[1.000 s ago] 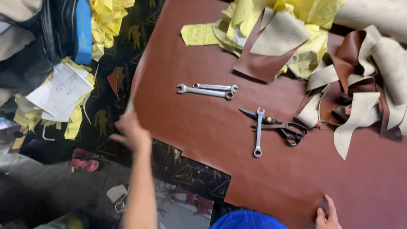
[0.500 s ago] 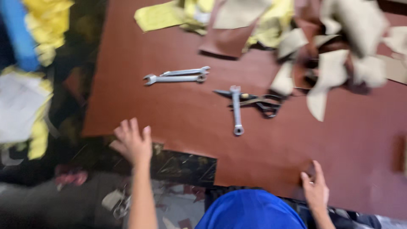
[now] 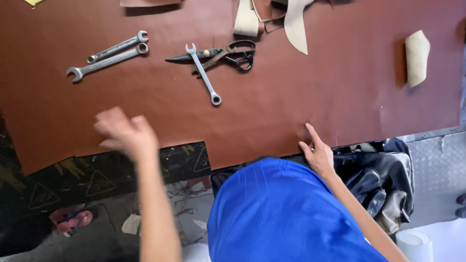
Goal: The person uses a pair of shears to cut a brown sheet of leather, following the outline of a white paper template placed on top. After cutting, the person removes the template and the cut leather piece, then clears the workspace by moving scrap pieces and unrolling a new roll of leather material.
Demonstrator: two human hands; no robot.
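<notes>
A large brown leather sheet (image 3: pixel 272 106) covers the work surface. My left hand (image 3: pixel 125 133) is blurred, fingers apart, over the sheet's near edge and holds nothing. My right hand (image 3: pixel 316 151) presses flat on the near edge of the sheet with the index finger stretched out. Two wrenches (image 3: pixel 108 57) lie side by side at the upper left. A third wrench (image 3: pixel 204 73) lies across black-handled scissors (image 3: pixel 228 52) in the upper middle.
Leather scraps (image 3: pixel 296 24) lie at the top edge and a rolled beige piece (image 3: pixel 417 57) at the right. A black bag (image 3: pixel 378 170) sits below the sheet on the right. A dark patterned sheet (image 3: pixel 97 177) shows under the near left edge.
The view has swung right and closer. My left hand has moved forward over the sheet's near edge. My right hand stays planted on the near edge.
</notes>
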